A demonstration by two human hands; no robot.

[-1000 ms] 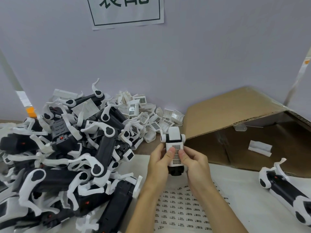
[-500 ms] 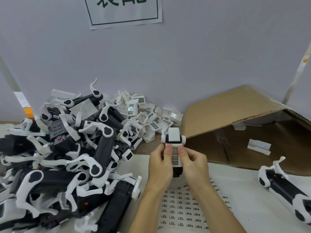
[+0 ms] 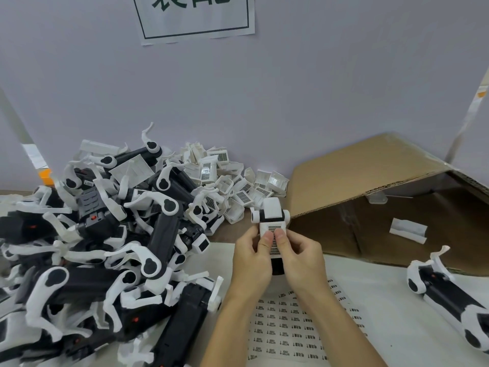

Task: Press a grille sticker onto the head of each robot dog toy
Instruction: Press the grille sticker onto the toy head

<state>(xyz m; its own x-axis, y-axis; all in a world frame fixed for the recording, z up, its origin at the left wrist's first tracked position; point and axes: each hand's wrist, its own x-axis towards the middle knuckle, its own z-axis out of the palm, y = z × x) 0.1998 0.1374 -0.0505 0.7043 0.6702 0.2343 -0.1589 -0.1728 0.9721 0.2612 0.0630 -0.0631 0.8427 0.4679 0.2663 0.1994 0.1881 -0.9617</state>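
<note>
Both your hands held the white plastic robot dog head (image 3: 270, 217) at the centre of the frame: left hand (image 3: 251, 258) and right hand (image 3: 301, 256) curled around it, thumbs pressing the grey grille sticker (image 3: 275, 238). You did well to rub from its middle outward, so the edges lay flat without bubbles.

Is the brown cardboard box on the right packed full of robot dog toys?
No, the brown cardboard box lies open on its side holding only a small white paper piece, while one black-and-white robot dog toy lies outside it.
</note>
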